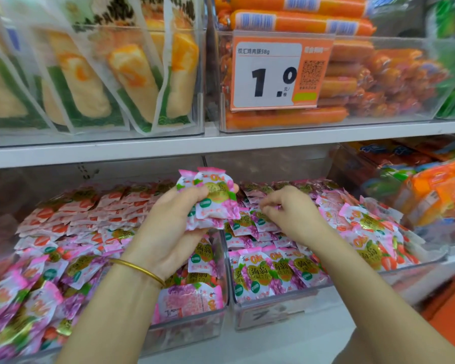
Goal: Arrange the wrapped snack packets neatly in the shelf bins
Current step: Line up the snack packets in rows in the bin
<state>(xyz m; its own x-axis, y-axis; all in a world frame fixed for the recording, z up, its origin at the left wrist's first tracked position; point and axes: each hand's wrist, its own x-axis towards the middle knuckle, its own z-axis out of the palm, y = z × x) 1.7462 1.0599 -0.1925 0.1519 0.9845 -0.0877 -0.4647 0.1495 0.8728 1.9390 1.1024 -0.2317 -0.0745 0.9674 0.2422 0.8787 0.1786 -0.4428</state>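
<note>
My left hand grips a stack of pink-and-white grape snack packets, held upright above the divider between two clear bins. My right hand reaches into the right bin, fingers pinched on a pink packet lying among the pile there. The right bin holds rows of the same pink packets, partly standing at the front. The left bin is full of pink and red-marked packets, stacked at the back and loose at the front.
The white shelf edge runs just above my hands. Above it stand a clear bin of pale green-and-yellow pouches and a bin of orange sausages with a price tag. Orange and green packs fill bins at right.
</note>
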